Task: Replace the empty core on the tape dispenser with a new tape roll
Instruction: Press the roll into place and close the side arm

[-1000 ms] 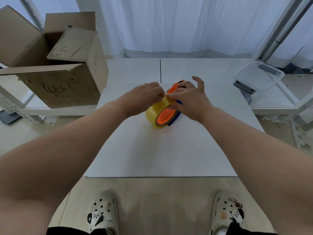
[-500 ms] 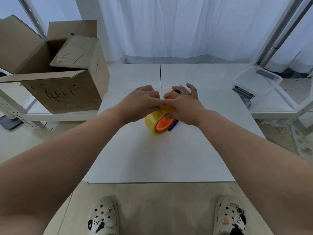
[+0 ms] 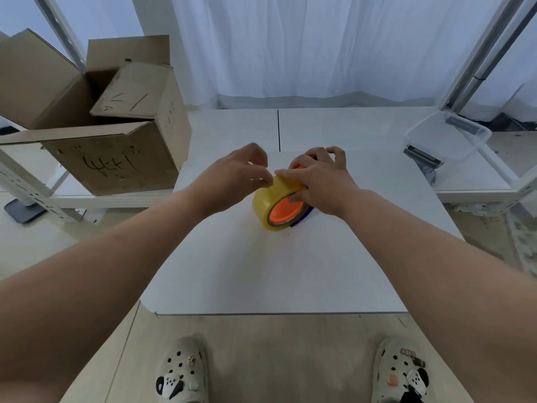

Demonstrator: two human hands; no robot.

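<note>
The tape roll (image 3: 266, 203) sits on the dispenser (image 3: 283, 212) on the table (image 3: 261, 271), mid-frame. The left hand (image 3: 232, 175) pinches at its upper left edge. The right hand (image 3: 322, 177) grips from the right. A cardboard box (image 3: 116, 161) stands on a shelf (image 3: 116, 199) at upper left. A plastic tub (image 3: 447, 138) is at upper right, and two shoes (image 3: 181, 373) are at the bottom edge.
</note>
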